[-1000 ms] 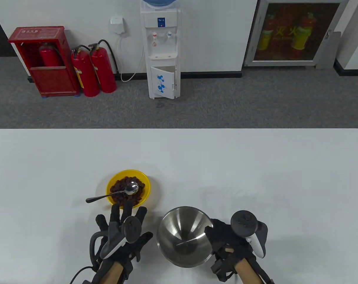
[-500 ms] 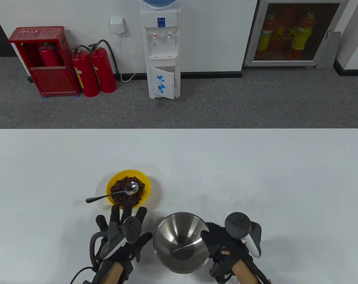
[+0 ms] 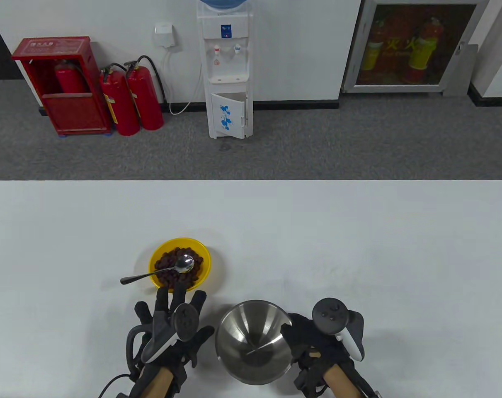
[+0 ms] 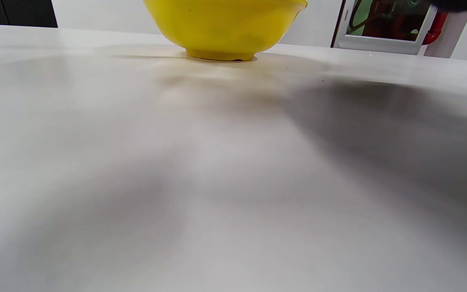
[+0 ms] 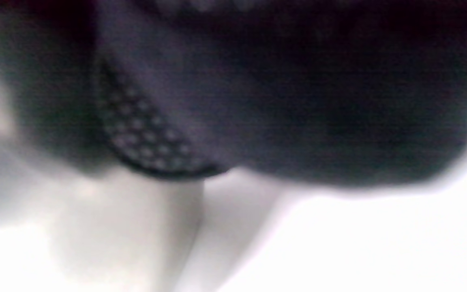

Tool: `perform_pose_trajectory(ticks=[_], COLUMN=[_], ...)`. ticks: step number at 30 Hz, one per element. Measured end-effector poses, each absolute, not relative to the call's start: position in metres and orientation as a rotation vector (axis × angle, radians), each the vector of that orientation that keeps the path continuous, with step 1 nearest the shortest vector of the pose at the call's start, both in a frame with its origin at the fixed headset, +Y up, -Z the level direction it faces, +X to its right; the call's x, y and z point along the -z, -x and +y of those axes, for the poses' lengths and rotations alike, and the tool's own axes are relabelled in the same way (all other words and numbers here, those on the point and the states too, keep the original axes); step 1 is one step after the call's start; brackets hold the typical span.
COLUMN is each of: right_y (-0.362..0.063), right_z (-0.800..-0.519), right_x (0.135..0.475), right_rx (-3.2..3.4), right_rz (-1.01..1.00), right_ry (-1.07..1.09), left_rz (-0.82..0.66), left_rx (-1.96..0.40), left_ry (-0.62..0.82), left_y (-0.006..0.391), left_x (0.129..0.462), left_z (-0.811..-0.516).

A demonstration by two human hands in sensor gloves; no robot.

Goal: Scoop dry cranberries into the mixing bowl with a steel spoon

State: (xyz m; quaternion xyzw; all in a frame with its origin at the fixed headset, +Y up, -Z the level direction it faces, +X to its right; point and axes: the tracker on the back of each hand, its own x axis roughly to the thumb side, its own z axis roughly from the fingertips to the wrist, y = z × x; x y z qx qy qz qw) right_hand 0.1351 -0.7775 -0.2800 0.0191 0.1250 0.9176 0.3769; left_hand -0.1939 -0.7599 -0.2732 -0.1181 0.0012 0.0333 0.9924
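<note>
A yellow bowl (image 3: 207, 260) holds dry cranberries (image 3: 167, 260) at the table's front left. A steel spoon (image 3: 155, 273) lies in it, its bowl on the cranberries and its handle sticking out over the left rim. My left hand (image 3: 174, 309) rests flat on the table just in front of the yellow bowl, fingers spread, holding nothing. The steel mixing bowl (image 3: 240, 327) stands to its right, nothing in it. My right hand (image 3: 295, 331) grips its right rim. The left wrist view shows the yellow bowl's outside (image 4: 223, 24). The right wrist view shows only blurred gloved fingers (image 5: 152, 146).
The white table (image 3: 358, 248) stretches wide behind and to the right of both bowls. The mixing bowl sits close to the table's front edge, a small gap from my left hand.
My right hand has drawn the mixing bowl a little to the left and toward the front edge. My left hand, the yellow bowl and the spoon have not moved.
</note>
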Motion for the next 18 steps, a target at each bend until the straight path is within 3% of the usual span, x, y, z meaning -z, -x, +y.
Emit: perform_pose_trajectory(ticks=[10,13,18], right_y=[-0.147,-0.161,-0.184], right_z=[-0.765,-0.755,-0.736], right_x=[0.281,0.28,0.274], right_rx=[-2.337,-2.355,-2.517], right_rz=[0.202,0.072,-0.362], right_ry=[0.021,0.076,0.159], left_rz=[0.012,0.013,0.031], left_rx=[-0.069,-0.069,-0.068], left_ry=[0.236,0.233,0.208], left_y=[0.194,0.194,0.195], left_x=[0.273,0.273,0.273], left_z=[-0.76,-0.76,-0.759])
